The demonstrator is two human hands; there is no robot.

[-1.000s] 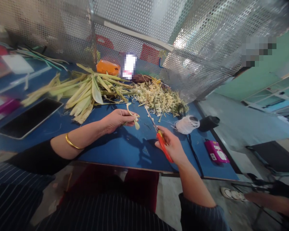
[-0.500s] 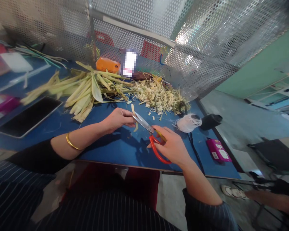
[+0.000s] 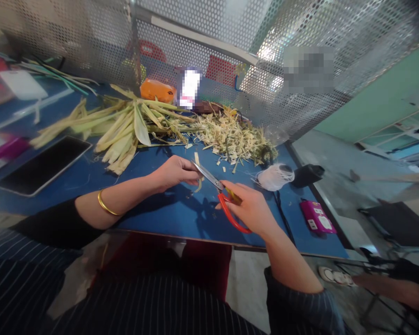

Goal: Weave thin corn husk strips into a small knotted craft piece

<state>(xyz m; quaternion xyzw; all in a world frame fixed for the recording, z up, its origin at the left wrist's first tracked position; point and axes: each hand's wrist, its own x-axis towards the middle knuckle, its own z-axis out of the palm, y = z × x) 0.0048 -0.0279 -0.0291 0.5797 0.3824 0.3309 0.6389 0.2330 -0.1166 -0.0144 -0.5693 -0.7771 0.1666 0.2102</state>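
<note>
My left hand (image 3: 174,171) pinches a thin pale leaf strip (image 3: 197,159) above the blue table (image 3: 167,214). In my right hand (image 3: 253,208) are red-handled scissors (image 3: 219,194), fingers through the loops, with the blades meeting the strip right by my left fingertips. A gold bangle circles my left wrist. Behind my hands lie a bundle of long yellow-green leaves (image 3: 118,128) and a heap of cut leaf scraps (image 3: 233,137).
A dark tablet (image 3: 42,165) lies at the left. To the right sit a spool of white thread (image 3: 275,177), a black cup-like object (image 3: 307,174) and a pink packet (image 3: 317,217). Perforated metal screens fence the table's back. An orange pouch (image 3: 158,90) rests against them.
My right hand swung the scissors from pointing away to across toward my left hand, and the blades now close on the strip. The left hand stayed almost still.
</note>
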